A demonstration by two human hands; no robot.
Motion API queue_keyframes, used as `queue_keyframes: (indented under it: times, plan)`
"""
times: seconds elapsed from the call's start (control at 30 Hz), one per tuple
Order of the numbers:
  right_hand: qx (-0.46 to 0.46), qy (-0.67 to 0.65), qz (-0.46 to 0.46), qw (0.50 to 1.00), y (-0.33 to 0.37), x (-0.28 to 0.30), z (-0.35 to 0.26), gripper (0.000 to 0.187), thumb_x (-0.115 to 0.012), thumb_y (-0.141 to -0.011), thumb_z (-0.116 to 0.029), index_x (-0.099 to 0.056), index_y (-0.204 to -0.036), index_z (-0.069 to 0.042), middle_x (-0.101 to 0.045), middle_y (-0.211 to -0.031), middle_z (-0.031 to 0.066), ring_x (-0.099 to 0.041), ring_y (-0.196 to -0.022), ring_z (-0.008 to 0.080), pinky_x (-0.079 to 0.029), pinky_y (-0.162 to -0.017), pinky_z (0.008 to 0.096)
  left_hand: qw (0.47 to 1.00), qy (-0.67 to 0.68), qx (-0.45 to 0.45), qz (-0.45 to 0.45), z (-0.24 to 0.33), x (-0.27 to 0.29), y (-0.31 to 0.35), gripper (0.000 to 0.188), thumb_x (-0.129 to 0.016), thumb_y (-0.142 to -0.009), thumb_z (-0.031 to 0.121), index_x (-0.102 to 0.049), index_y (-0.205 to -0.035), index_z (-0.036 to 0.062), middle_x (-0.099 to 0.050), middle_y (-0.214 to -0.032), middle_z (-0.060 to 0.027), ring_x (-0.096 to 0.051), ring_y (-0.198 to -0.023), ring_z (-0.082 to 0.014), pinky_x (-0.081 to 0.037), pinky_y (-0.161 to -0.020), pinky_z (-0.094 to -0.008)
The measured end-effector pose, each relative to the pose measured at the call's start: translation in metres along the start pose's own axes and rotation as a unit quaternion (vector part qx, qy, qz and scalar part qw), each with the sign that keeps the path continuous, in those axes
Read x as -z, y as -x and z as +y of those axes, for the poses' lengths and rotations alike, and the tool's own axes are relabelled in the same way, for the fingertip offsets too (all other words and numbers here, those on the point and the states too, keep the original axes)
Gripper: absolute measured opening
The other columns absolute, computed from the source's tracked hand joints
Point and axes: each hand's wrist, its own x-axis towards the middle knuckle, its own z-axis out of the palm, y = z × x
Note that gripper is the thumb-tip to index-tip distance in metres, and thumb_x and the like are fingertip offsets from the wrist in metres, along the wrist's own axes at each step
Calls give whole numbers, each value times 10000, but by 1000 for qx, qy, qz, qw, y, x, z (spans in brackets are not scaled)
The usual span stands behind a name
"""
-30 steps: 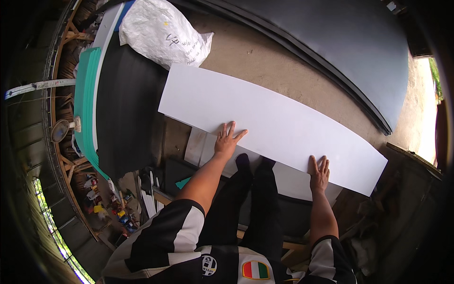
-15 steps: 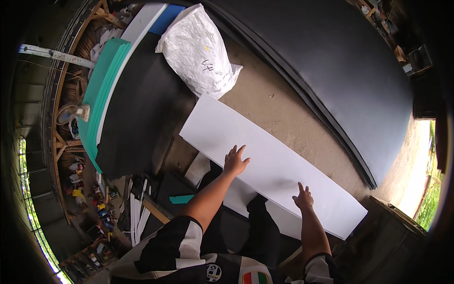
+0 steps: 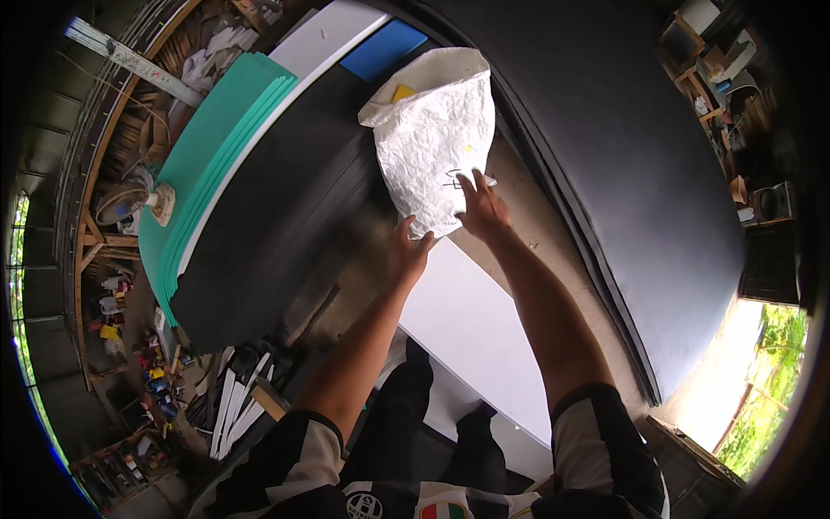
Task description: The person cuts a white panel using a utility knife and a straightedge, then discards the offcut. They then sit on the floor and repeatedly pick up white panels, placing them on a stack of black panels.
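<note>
A white woven sack (image 3: pixel 432 143) with dark handwriting lies ahead of me, its mouth gaping at the far end. Something yellow (image 3: pixel 403 92) shows inside that mouth. My left hand (image 3: pixel 410 251) is at the sack's near bottom end, thumb and fingers apart beside its edge. To the right, my right hand (image 3: pixel 484 208) rests against the sack's lower right side with fingers spread. Beneath my forearms a long white board (image 3: pixel 475 303) slants from the sack down toward my lower right.
A large stack of black sheets (image 3: pixel 622 190) fills the right side. At left stand dark sheets (image 3: pixel 277 208), green sheets (image 3: pixel 216 164) and a fan (image 3: pixel 130 203). A blue sheet (image 3: pixel 383 50) lies beyond the sack. White strips (image 3: pixel 238 402) are piled at lower left.
Both hands have left the white board and reached forward to the sack. The sack sits further right in view and its open mouth now shows. My view has shifted.
</note>
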Motion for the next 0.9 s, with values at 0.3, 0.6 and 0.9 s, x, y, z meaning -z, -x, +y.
queue_keyframes:
  times: [0.3, 0.6, 0.9]
  plan:
    - [-6, 140, 84, 987, -176, 94, -47, 1005, -829, -881, -189, -202, -1659, -300, -158, -1753, 70, -539, -1393, 386, -538, -1101, 492, 989, 134, 60, -4, -50, 39, 17, 552, -721, -983, 374, -587, -1385, 20, -663, -1287, -216, -654, -1172, -332, -527, -1009, -448]
    - [-34, 70, 124, 989, -149, 20, -18, 238, -652, -957, -208, -746, -1171, -167, -575, -1351, 170, -679, -1136, 373, -585, -943, 479, 951, 237, 198, -15, -78, 57, 31, 557, -724, -991, 375, -588, -1351, -28, -662, -1298, -175, -643, -1174, -237, -538, -980, -419]
    - [122, -122, 127, 977, -25, -9, -73, 248, -604, -896, -28, -752, -1093, -56, -589, -1419, 166, -654, -1213, 377, -575, -956, 445, 793, 443, 385, -164, 52, 105, -85, 1149, -692, -845, 767, -149, -1668, 176, -309, -1611, -290, -474, -1378, -514, -413, -1065, -745]
